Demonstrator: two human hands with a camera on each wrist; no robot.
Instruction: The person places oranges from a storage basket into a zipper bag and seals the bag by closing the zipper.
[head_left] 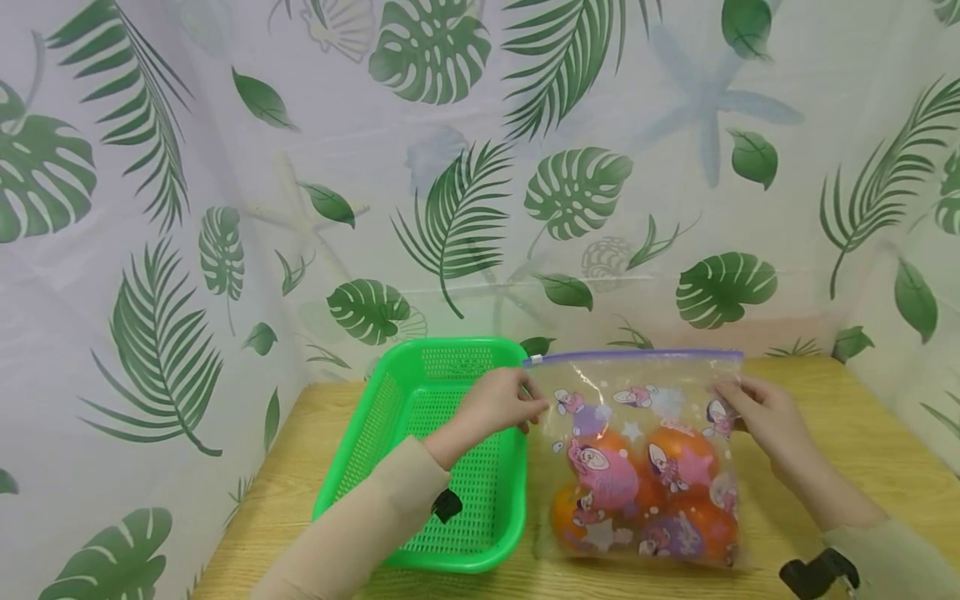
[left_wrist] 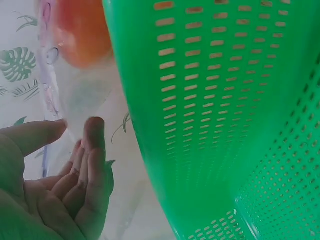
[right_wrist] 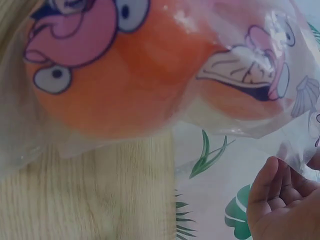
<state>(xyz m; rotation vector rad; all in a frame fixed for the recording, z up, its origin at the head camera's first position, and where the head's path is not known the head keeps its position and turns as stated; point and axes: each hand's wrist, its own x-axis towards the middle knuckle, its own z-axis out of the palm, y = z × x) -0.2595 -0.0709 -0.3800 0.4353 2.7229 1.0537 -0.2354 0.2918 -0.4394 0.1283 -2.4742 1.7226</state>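
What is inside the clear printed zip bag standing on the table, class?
The zip bag holds several oranges, stacked low inside. Cartoon prints cover parts of them, so an exact count cannot be made. The left hand and right hand pinch its upper corners.

The person wears long beige sleeves on 2 arms, with a small black clip-like device at each wrist.

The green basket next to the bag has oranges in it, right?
Not quite. The green basket is empty; the oranges sit inside the zip bag beside it, held by the left hand and right hand. The head view shows this.
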